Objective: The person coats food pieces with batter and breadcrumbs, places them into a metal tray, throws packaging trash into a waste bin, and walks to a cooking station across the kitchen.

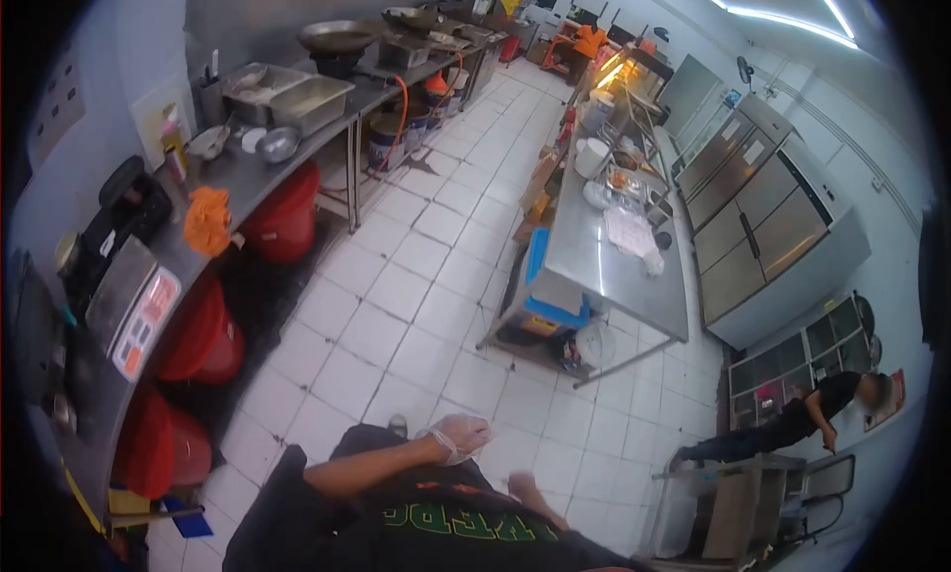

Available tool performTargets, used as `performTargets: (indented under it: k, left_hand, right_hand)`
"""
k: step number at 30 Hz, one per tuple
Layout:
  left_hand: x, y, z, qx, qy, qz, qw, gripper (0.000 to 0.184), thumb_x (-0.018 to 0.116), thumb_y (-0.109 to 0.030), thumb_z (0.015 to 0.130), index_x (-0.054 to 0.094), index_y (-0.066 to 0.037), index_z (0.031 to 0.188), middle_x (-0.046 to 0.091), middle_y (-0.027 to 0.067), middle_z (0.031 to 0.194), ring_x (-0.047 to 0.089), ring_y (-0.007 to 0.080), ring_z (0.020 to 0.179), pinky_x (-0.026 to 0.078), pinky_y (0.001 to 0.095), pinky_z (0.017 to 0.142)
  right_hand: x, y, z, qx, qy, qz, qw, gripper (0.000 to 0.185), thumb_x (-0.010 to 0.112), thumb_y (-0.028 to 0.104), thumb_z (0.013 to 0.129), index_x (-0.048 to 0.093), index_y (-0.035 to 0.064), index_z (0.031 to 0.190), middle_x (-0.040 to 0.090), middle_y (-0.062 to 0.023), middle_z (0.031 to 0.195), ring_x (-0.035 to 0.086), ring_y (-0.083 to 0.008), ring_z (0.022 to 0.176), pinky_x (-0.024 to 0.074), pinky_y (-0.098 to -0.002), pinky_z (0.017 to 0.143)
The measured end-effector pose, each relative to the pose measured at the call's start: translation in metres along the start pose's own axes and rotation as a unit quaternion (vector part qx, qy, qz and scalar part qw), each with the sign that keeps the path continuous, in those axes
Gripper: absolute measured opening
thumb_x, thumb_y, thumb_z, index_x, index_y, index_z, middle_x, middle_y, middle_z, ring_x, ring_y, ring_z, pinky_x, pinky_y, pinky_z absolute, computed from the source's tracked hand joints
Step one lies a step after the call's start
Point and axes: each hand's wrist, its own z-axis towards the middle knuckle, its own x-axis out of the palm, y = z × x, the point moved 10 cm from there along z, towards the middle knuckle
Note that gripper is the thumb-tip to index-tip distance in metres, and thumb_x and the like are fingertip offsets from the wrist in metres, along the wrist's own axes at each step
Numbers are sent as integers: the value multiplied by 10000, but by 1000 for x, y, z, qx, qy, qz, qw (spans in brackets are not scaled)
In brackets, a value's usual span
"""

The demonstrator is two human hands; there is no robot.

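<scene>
My left hand (461,439) wears a clear plastic glove and is held in front of my body above the tiled floor. Its fingers are curled closed, and whether anything lies inside them is hidden. Lower and to the right is my right hand (525,487), smeared by motion, with its fingers not readable. Neither hand touches a counter. Below them shows my dark shirt (466,532) with green and orange lettering.
Left, a steel counter (342,108) carries metal pans, a scale (147,319) and an orange cloth (207,221); red bins (282,215) stand beneath. Ahead right is a steel table (584,245) with containers. Fridges (758,225), a person in dark clothes (792,418) and a cart (728,513) are right.
</scene>
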Motion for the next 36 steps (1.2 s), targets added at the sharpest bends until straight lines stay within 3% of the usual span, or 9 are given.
performTargets:
  k: [7,10,12,17,22,23,24,26,36]
  left_hand:
    - [-102,178,109,-309,-58,-64,947,381,556,-446,859,680,-88,894,681,138,817,655,293,780,506,376,721]
    - [-93,275,171,-125,11,-15,992,377,550,-435,861,691,-89,908,689,139,873,658,285,840,501,385,768]
    - [-96,369,193,-175,79,106,976,339,538,-378,876,698,-96,976,688,133,996,646,290,947,485,393,850]
    - [-162,563,116,-512,165,206,817,345,486,-310,877,679,-101,1072,656,157,1106,632,310,1034,495,422,888]
    - [-191,591,75,-506,74,58,857,417,410,-338,908,640,-89,1150,631,173,1171,610,334,1092,492,450,923]
    - [-202,595,69,-576,94,96,806,419,404,-340,916,638,-81,1147,627,169,1182,609,335,1095,494,454,915]
    - [-199,582,65,-641,117,124,748,422,399,-342,923,636,-72,1145,623,166,1194,609,335,1097,497,459,906]
    - [-163,579,13,-752,-128,-227,605,451,486,-422,922,599,-124,1240,613,107,1197,595,293,1053,475,467,907]
    - [-198,607,221,-678,50,-139,720,477,440,-434,926,588,-123,1256,581,127,1259,546,311,1146,430,467,968]
  right_hand:
    - [1,-29,-8,258,142,388,873,371,585,435,814,682,79,855,671,-158,866,648,-313,821,510,-433,678]
    - [-25,-43,59,276,135,439,844,380,569,433,835,674,72,887,669,-161,884,647,-306,815,504,-434,672]
    - [-41,-53,113,271,125,463,835,386,559,431,848,669,67,908,668,-163,896,646,-301,811,501,-434,669]
    - [-101,-86,278,215,80,483,845,401,533,427,883,657,54,960,665,-169,927,645,-289,801,492,-435,659]
    - [-135,-124,514,124,-102,499,851,417,508,424,917,645,42,1013,662,-174,957,643,-278,790,483,-435,649]
    - [-217,-118,518,152,76,567,806,449,489,395,926,603,13,1132,641,-171,1057,637,-243,848,490,-401,666]
    - [-241,-127,549,181,68,666,721,478,484,388,917,567,37,1231,637,-160,1067,627,-242,858,497,-397,670]
    - [-354,-136,576,216,68,639,735,351,524,279,887,593,40,1136,668,-119,892,630,-222,724,498,-373,588]
    - [-493,-172,790,116,55,635,762,253,635,224,854,617,37,1022,637,-103,721,641,-214,608,501,-338,481]
